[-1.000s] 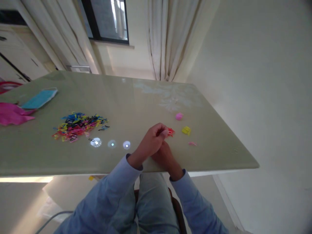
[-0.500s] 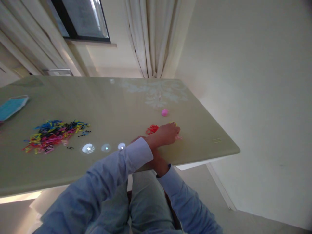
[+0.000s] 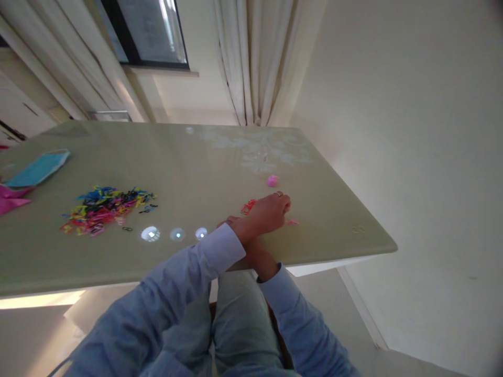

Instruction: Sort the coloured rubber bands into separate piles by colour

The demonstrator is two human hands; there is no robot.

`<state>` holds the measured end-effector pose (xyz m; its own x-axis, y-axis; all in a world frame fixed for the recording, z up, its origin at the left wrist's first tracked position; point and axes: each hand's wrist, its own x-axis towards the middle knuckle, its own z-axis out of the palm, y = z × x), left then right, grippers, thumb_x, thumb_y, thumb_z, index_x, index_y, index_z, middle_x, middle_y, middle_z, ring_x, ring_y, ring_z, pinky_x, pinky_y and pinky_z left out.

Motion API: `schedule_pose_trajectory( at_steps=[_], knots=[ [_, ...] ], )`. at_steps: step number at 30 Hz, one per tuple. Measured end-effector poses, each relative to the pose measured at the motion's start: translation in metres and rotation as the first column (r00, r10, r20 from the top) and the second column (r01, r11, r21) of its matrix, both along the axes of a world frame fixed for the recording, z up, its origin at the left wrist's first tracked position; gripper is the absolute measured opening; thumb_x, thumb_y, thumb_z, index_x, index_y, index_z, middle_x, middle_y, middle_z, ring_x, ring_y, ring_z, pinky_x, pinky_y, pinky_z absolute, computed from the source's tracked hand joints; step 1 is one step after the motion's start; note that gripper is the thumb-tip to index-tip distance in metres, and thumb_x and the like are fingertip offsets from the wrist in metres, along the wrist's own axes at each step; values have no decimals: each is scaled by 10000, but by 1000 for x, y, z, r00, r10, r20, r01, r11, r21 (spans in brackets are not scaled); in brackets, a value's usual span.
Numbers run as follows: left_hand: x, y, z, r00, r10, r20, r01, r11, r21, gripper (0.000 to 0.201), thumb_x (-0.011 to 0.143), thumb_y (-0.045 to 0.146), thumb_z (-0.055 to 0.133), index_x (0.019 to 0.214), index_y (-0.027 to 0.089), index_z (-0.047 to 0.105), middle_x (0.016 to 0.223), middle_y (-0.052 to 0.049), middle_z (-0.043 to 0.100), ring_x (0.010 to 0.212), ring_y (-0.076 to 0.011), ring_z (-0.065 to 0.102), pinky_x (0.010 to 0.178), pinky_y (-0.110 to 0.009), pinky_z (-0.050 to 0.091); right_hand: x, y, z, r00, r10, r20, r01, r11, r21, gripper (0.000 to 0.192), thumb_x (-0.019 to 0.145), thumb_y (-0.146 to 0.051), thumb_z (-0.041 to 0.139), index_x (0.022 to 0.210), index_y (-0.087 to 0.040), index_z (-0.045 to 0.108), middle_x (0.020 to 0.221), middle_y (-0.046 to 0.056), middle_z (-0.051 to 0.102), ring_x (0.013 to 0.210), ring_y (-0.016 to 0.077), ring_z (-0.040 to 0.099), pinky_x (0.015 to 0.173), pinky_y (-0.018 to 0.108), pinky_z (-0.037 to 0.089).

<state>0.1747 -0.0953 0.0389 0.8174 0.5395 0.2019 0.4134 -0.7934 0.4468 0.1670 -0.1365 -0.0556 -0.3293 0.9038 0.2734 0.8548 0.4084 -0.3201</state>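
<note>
My left hand (image 3: 269, 212) reaches across over my right wrist, its fingers curled together; anything between the fingertips is too small to make out. A tiny pale loop shows at its knuckles. Just behind it lies a small cluster of red loop-like pieces (image 3: 248, 207). Some pink pieces (image 3: 292, 222) rest on the table right of the fingertips. Underneath the left forearm, my right hand (image 3: 253, 254) points leftward on the table's near edge; most of its fingers are hidden. Farther back sits a small bright pink lump (image 3: 272, 180).
On the left of the glossy table (image 3: 188, 173) is a mixed heap of small coloured pieces (image 3: 106, 209), with a few loose beside it. A blue face mask (image 3: 39, 168) and a pink item (image 3: 11, 199) lie farther left. A wall (image 3: 412, 157) stands at the right.
The view has shifted, so the heap and mask appear farther right. My left hand has drawn slightly away from the pink pieces, which now show apart from it. The arms remain crossed.
</note>
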Motion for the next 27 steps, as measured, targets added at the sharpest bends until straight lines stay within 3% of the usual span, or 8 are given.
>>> schedule_pose_trajectory(
  at_steps=[2, 5, 8, 12, 17, 21, 24, 27],
  knots=[
    [-16, -3, 5, 999, 25, 42, -25, 1000, 0, 178, 936, 180, 411, 879, 171, 580, 928, -68, 619, 796, -181, 549, 712, -302, 429, 3, -5, 1, 999, 38, 19, -37, 999, -33, 379, 922, -171, 540, 1286, -241, 620, 1313, 77, 640, 1214, 242, 578, 1100, 373, 430],
    [-50, -8, 12, 986, 56, 155, -55, 998, -10, 178, 942, 183, 416, 868, 172, 577, 917, -62, 618, 831, -181, 547, 756, -302, 430, 5, -9, 9, 998, -58, -24, 56, 995, -80, 381, 908, -112, 491, 1247, -190, 645, 1256, 140, 660, 1175, 311, 593, 1047, 477, 435],
    [-94, -10, 10, 925, 183, 332, -169, 983, -70, 160, 943, 196, 432, 872, 173, 573, 896, -50, 620, 843, -168, 551, 779, -289, 426, 6, -9, 24, 983, -107, -150, 92, 990, -107, 305, 870, -104, 524, 1113, -164, 697, 1075, 150, 711, 1000, 286, 646, 916, 427, 488],
    [-160, -10, -12, 818, 435, 377, -416, 899, -133, 154, 924, 204, 453, 851, 168, 584, 851, -46, 624, 787, -163, 549, 745, -288, 418, 8, -13, 43, 964, -7, -266, -9, 998, -58, 180, 920, -195, 530, 948, -172, 707, 887, 79, 702, 830, 192, 623, 771, 312, 480],
    [-231, -17, -44, 755, 582, 303, -561, 812, -161, 149, 861, 161, 487, 859, 161, 636, 844, -53, 658, 791, -177, 586, 745, -297, 421, 10, -17, 47, 944, -3, -329, -17, 998, -59, 182, 941, -275, 539, 928, -185, 696, 856, 60, 685, 805, 182, 617, 761, 311, 467],
    [-255, -23, -52, 682, 651, 334, -596, 759, -263, 162, 850, 160, 508, 845, 163, 670, 817, -41, 689, 749, -158, 605, 714, -270, 430, 12, -9, 44, 942, -72, -327, 41, 994, -99, 226, 915, -338, 537, 890, -193, 708, 849, 68, 703, 777, 192, 630, 733, 319, 476],
    [-257, -24, -51, 625, 689, 368, -590, 725, -356, 177, 850, 160, 520, 864, 165, 697, 811, -30, 709, 713, -137, 606, 691, -245, 434, 7, 2, 48, 938, -183, -296, 134, 975, -179, 254, 872, -361, 543, 902, -188, 726, 844, 75, 723, 759, 206, 649, 719, 334, 485],
    [-254, -24, -49, 599, 704, 381, -583, 710, -395, 184, 847, 159, 531, 876, 165, 713, 829, -31, 722, 719, -132, 612, 685, -234, 433, -11, 13, 60, 937, -214, -277, 149, 960, -238, 269, 849, -351, 542, 927, -182, 737, 846, 77, 736, 756, 209, 664, 706, 328, 489]
  ],
)
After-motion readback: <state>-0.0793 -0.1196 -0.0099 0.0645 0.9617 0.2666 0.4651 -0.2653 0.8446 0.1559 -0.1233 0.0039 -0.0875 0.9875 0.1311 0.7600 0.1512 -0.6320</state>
